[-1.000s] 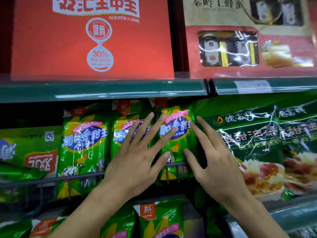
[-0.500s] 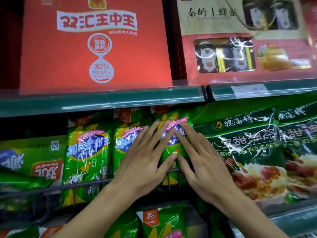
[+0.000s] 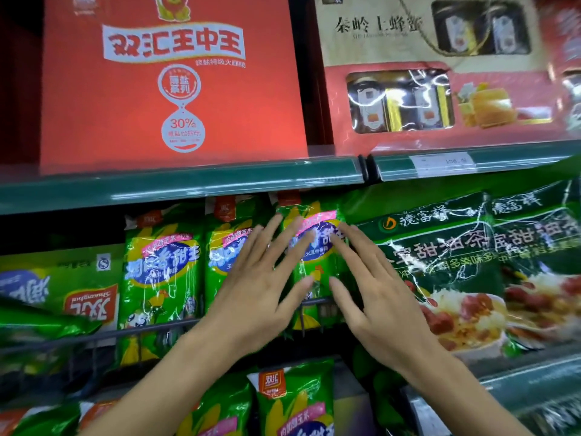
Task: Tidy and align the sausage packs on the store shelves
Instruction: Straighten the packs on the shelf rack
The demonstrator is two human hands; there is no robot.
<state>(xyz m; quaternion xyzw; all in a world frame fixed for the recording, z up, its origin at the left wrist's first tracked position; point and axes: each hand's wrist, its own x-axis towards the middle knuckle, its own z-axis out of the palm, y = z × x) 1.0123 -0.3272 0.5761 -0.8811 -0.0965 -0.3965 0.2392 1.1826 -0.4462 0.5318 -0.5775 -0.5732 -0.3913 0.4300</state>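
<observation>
Three green corn sausage packs stand upright in a row behind a wire rail (image 3: 151, 333) on the middle shelf. My left hand (image 3: 261, 291) lies flat with spread fingers over the middle pack (image 3: 226, 247) and the left edge of the right pack (image 3: 317, 243). My right hand (image 3: 371, 294) presses with straight fingers on the right side of that same right pack. The left pack (image 3: 160, 278) stands free of both hands. More sausage packs (image 3: 292, 401) stand on the shelf below, between my forearms.
A red gift box (image 3: 173, 83) and a honey gift box (image 3: 440, 73) stand on the upper shelf, whose green edge (image 3: 188, 184) runs across. Dark green rice-dish bags (image 3: 456, 262) fill the right. Tilted green packs (image 3: 59, 287) lie at the left.
Both hands have drawn slightly apart on the right pack after meeting over it half a second ago. The view has tilted upward, so the shelves sit lower in frame.
</observation>
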